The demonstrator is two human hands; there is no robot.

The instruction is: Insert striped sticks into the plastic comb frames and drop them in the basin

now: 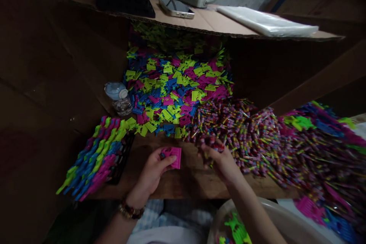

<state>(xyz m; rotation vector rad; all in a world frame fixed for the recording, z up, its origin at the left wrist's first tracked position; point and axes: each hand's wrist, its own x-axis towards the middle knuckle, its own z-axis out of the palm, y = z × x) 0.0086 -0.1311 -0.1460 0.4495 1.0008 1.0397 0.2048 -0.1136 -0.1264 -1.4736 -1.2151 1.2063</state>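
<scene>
My left hand (158,167) pinches a flat pink plastic piece (177,158) with a ribbed surface over the wooden table. A bit of blue plastic shows between its fingers. At the near edge of a heap of small wrapped sticks (243,126), pink with red and yellow parts, is my right hand (219,158). Its fingers are curled round a few of these sticks and are slightly blurred. Behind both hands lies a big heap of yellow, blue and pink plastic pieces (174,87).
Stacked coloured pieces (94,160) stand in rows by a black rack (121,160) at left. A clear bottle (121,101) is behind them. A cardboard shelf (206,23) overhead bears a phone (177,8) and plastic bags (268,21). A tub (217,221) sits below the table edge.
</scene>
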